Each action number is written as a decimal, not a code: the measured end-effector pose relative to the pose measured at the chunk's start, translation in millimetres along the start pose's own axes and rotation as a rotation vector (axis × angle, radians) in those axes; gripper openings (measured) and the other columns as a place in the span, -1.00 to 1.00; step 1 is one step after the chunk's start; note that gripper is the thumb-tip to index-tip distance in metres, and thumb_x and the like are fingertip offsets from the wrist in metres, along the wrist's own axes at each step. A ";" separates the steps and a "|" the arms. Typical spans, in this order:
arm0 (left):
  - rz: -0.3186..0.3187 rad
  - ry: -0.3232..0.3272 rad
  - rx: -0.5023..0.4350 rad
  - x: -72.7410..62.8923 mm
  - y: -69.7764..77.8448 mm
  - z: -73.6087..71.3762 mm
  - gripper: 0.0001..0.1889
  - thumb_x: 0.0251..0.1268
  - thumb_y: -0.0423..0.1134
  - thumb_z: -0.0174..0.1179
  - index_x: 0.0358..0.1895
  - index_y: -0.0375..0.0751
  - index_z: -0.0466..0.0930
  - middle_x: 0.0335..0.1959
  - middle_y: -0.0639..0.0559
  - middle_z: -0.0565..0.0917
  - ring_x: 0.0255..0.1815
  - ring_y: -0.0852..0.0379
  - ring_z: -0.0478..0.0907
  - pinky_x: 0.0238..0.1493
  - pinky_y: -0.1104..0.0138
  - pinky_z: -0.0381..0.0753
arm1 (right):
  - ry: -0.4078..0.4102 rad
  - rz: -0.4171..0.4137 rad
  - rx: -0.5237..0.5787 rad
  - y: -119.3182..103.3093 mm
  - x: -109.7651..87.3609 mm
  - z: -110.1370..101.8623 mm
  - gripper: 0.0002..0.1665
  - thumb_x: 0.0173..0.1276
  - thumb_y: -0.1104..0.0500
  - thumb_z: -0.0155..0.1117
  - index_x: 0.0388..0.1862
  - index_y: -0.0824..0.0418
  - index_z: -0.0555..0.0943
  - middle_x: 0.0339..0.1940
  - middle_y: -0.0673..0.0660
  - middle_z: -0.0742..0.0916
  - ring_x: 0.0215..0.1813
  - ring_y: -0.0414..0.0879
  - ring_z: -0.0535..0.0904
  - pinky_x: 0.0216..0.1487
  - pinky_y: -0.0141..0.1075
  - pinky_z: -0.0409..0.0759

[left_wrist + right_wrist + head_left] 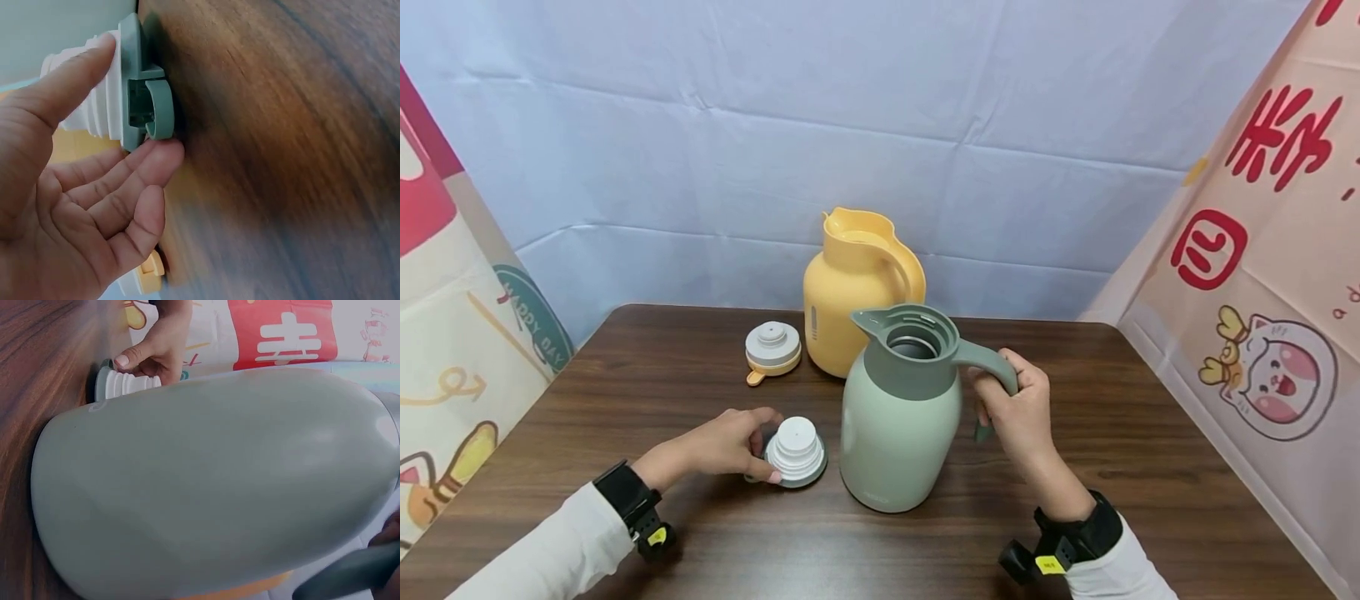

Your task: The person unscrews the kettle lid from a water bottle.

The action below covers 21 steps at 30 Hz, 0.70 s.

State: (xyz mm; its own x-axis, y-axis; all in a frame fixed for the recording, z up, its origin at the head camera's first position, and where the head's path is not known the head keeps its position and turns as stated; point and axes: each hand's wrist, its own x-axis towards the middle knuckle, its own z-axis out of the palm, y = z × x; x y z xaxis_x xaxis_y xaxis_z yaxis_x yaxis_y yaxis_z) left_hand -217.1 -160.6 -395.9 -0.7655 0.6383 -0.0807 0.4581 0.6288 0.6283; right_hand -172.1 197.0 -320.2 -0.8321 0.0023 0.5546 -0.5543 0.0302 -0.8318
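A light green thermos jug [901, 433] stands upright on the table, its mouth uncovered. My right hand [1018, 408] grips its handle; in the right wrist view the jug's body [206, 481] fills most of the picture. To the left of the jug lies a lid [796, 450], white stepped plug up and dark green rim against the tabletop. My left hand [722, 443] holds this lid at its edge between thumb and fingers. Close up in the left wrist view, the thumb lies along the lid's rim [132, 50], and fingertips touch near its green loop tab [162, 109].
A yellow thermos jug [842, 292] without a lid stands behind the green one. Beside it on the left lies a white and yellow lid [772, 346], plug up. The brown wooden table [715, 550] ends at a pale blue cloth backdrop [760, 158]; printed cloths [1247, 333] hang at both sides.
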 end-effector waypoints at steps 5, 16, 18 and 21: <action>-0.020 -0.003 0.006 2.4 2.3 3.4 -0.30 -0.12 -0.01 0.46 0.05 -0.34 0.38 -0.58 0.11 0.48 -0.59 0.22 0.41 -0.59 0.37 0.38 | -0.065 -0.012 0.032 -1.2 -1.9 -3.2 -0.66 0.32 0.41 0.09 -0.65 0.22 0.36 -0.88 0.05 0.29 -0.85 -0.09 0.18 -0.80 -0.26 0.17; -0.046 0.028 -0.026 4.6 10.5 10.1 -0.31 -0.21 -0.10 0.52 0.03 -0.31 0.41 -0.58 0.09 0.49 -0.58 0.19 0.42 -0.58 0.34 0.40 | -0.024 -0.004 0.095 -8.9 -9.8 -11.5 -0.66 0.23 0.51 0.17 -0.64 0.23 0.37 -0.84 0.03 0.20 -0.83 -0.12 0.06 -0.81 -0.27 0.04; -0.045 0.030 -0.030 5.4 11.7 12.3 -0.31 -0.22 -0.13 0.52 0.03 -0.31 0.41 -0.59 0.09 0.49 -0.59 0.19 0.42 -0.58 0.34 0.40 | 0.029 -0.004 0.049 -9.6 -11.0 -13.6 -0.64 0.22 0.50 0.20 -0.67 0.22 0.37 -0.85 0.01 0.20 -0.85 -0.14 0.10 -0.81 -0.28 0.07; -0.036 0.033 -0.028 7.0 14.4 14.9 -0.33 -0.22 -0.13 0.52 0.02 -0.30 0.41 -0.59 0.10 0.49 -0.59 0.20 0.42 -0.58 0.34 0.40 | 0.107 -0.007 0.011 -10.5 -12.1 -17.6 -0.59 0.23 0.50 0.17 -0.72 0.23 0.33 -0.86 0.01 0.19 -0.86 -0.15 0.11 -0.82 -0.29 0.09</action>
State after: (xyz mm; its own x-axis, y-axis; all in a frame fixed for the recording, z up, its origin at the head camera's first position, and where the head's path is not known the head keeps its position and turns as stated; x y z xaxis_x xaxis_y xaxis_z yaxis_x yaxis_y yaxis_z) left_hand -209.1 -140.5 -398.9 -0.7961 0.6001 -0.0780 0.4176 0.6381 0.6469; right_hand -155.8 214.2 -317.7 -0.8216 0.1085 0.5597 -0.5611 0.0196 -0.8275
